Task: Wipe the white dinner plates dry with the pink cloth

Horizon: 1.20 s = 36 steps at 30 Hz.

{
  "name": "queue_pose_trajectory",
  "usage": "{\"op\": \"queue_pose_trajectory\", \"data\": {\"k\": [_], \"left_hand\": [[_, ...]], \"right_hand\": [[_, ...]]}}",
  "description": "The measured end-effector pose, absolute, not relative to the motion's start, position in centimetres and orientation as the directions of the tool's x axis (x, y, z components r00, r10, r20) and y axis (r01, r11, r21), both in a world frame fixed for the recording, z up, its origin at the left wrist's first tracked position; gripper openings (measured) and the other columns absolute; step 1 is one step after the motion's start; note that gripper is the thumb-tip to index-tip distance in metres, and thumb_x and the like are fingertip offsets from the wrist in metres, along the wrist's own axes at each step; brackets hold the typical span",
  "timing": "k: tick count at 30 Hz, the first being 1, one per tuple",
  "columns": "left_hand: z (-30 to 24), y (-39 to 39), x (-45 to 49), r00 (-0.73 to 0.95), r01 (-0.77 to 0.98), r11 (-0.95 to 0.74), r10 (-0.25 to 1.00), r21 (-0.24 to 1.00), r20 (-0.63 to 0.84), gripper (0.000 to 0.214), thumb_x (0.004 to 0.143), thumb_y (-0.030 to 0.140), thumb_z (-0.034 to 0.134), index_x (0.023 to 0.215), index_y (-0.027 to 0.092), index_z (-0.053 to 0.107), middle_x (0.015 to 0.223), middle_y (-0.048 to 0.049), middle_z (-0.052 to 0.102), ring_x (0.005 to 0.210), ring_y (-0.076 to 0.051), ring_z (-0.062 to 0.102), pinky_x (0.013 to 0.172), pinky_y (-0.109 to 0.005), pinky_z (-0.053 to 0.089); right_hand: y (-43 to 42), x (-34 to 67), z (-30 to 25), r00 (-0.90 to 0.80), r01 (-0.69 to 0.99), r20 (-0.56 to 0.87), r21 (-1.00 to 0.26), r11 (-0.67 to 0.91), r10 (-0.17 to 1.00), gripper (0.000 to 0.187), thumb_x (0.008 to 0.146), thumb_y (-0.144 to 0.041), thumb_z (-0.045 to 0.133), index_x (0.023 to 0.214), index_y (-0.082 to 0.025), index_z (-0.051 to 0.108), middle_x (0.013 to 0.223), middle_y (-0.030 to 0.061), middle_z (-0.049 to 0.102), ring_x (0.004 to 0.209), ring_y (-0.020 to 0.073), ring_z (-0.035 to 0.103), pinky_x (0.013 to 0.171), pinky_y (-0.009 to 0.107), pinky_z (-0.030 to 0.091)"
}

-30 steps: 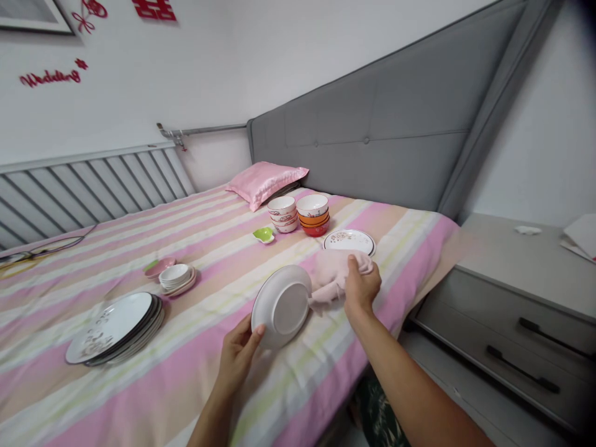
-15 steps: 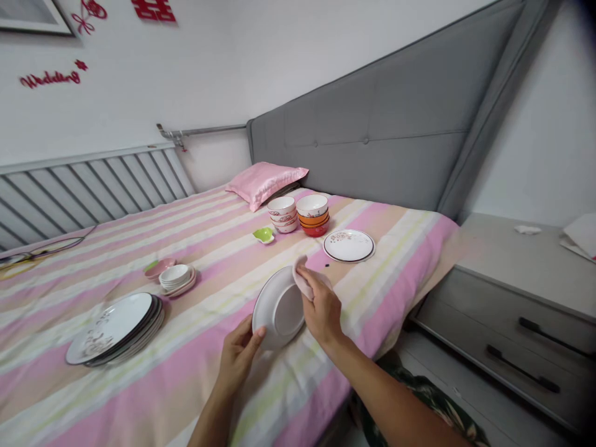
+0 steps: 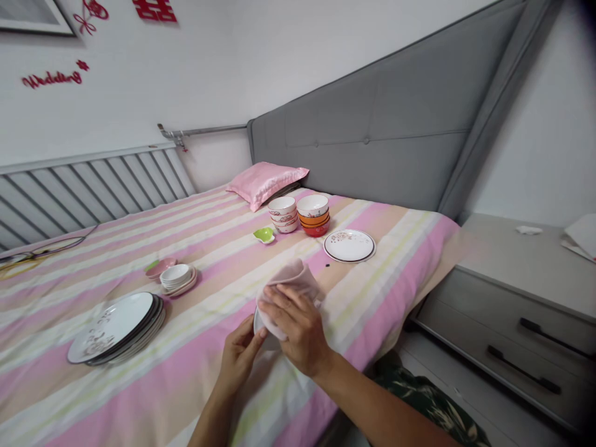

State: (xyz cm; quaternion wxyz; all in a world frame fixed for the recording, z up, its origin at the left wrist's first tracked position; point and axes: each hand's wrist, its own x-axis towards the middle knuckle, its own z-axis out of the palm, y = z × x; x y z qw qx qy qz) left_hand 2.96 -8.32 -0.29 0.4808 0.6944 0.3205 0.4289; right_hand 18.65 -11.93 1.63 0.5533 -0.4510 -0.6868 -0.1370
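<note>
My left hand [image 3: 242,352] grips the left edge of a white plate [image 3: 269,340], thumb on the near face. The plate is tilted up above the bed, and most of it is hidden. Across its underside my right hand [image 3: 298,326] presses a pale pink cloth [image 3: 295,276], fingers together over the fabric. Left of the hands lies a stack of oval plates [image 3: 123,323] with a floral print and dark rims. Farther right, a similar oval plate [image 3: 349,244] rests on the bed.
Two stacks of bowls, white ones [image 3: 282,217] and orange-red ones [image 3: 314,217], stand behind a green leaf-shaped dish [image 3: 264,235]. Small white bowls [image 3: 177,275] sit on pink dishes at left. A pink pillow [image 3: 265,183] lies near the headboard [image 3: 372,124]. A nightstand [image 3: 507,323] stands at right.
My right hand has moved left and down with the cloth, from the plate's right edge across its underside, covering most of it. My left hand keeps its hold in nearly the same place.
</note>
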Motion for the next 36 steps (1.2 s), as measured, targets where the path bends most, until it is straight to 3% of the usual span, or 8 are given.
{"op": "queue_pose_trajectory", "data": {"k": [5,9,16,20,24,27,32,36], "left_hand": [[-0.5,-8.3,2.8,0.437,0.050,-0.353,0.849,0.934,0.297,0.026,0.081,0.028,0.061,0.102,0.015,0.065,0.098,-0.0078,0.065,0.088,-0.020,0.058,0.079,-0.028,0.047],[-0.6,-8.3,2.7,0.484,0.070,-0.350,0.831,0.934,0.275,0.017,0.084,0.028,0.057,0.092,0.015,0.064,0.084,-0.0043,0.059,0.080,-0.017,0.054,0.072,-0.024,0.044],[-0.3,-8.4,2.8,0.494,0.086,-0.361,0.825,0.928,0.275,0.014,0.084,0.028,0.056,0.079,0.016,0.058,0.074,-0.0001,0.045,0.070,-0.013,0.042,0.073,-0.024,0.041],[-0.3,-8.4,2.8,0.495,0.091,-0.363,0.825,0.927,0.274,0.015,0.084,0.029,0.056,0.076,0.016,0.056,0.072,0.0004,0.042,0.068,-0.012,0.040,0.072,-0.024,0.041],[-0.3,-8.5,2.8,0.497,0.097,-0.351,0.828,0.931,0.260,0.015,0.085,0.029,0.055,0.078,0.016,0.057,0.075,-0.0003,0.045,0.071,-0.013,0.042,0.072,-0.024,0.040],[-0.3,-8.5,2.9,0.494,0.104,-0.344,0.833,0.933,0.251,0.015,0.085,0.030,0.054,0.082,0.016,0.059,0.077,-0.0015,0.048,0.073,-0.014,0.044,0.072,-0.024,0.041],[-0.2,-8.5,2.9,0.478,0.113,-0.336,0.843,0.935,0.246,0.019,0.084,0.032,0.056,0.082,0.014,0.061,0.077,-0.0036,0.051,0.078,-0.018,0.048,0.071,-0.025,0.042],[-0.3,-8.5,2.8,0.481,0.114,-0.344,0.840,0.932,0.252,0.017,0.083,0.031,0.056,0.080,0.015,0.061,0.076,-0.0031,0.050,0.076,-0.017,0.048,0.073,-0.026,0.042]], "right_hand": [[-12.1,18.7,1.9,0.043,0.681,0.895,-0.351,0.642,0.444,0.026,0.085,-0.015,0.050,0.107,-0.020,0.064,0.106,0.0052,0.067,0.096,0.0183,0.060,0.083,0.032,0.051],[-11.8,19.1,2.0,0.086,0.608,0.873,-0.428,0.669,0.480,0.032,0.086,-0.010,0.043,0.112,-0.020,0.059,0.097,0.0062,0.065,0.095,0.0165,0.060,0.082,0.029,0.052],[-11.4,20.4,3.3,-0.006,0.561,0.706,-0.583,0.587,0.708,0.051,0.086,-0.018,0.046,0.136,-0.024,0.037,0.110,0.0066,0.059,0.099,0.0183,0.056,0.085,0.031,0.049],[-11.6,20.9,4.4,0.047,0.645,0.656,-0.596,0.479,0.753,0.038,0.082,-0.028,0.055,0.121,-0.027,0.054,0.099,0.0058,0.057,0.092,0.0195,0.056,0.082,0.035,0.048],[-11.4,21.0,4.5,0.135,0.649,0.713,-0.588,0.482,0.688,0.027,0.078,-0.031,0.064,0.104,-0.028,0.064,0.119,0.0073,0.048,0.109,0.0235,0.047,0.095,0.043,0.039],[-11.0,21.0,4.1,0.184,0.570,0.724,-0.629,0.528,0.665,0.017,0.081,-0.029,0.060,0.097,-0.025,0.065,0.121,0.0072,0.049,0.112,0.0216,0.046,0.097,0.039,0.040],[-10.2,21.4,3.4,0.294,0.450,0.710,-0.694,0.563,0.640,0.010,0.083,-0.020,0.054,0.091,-0.020,0.061,0.098,0.0072,0.059,0.098,0.0190,0.054,0.088,0.034,0.045],[-9.0,22.5,2.2,0.505,0.330,0.553,-0.833,0.444,0.663,0.012,0.080,-0.020,0.052,0.089,-0.018,0.059,0.089,0.0060,0.062,0.085,0.0180,0.058,0.078,0.031,0.047]]}}
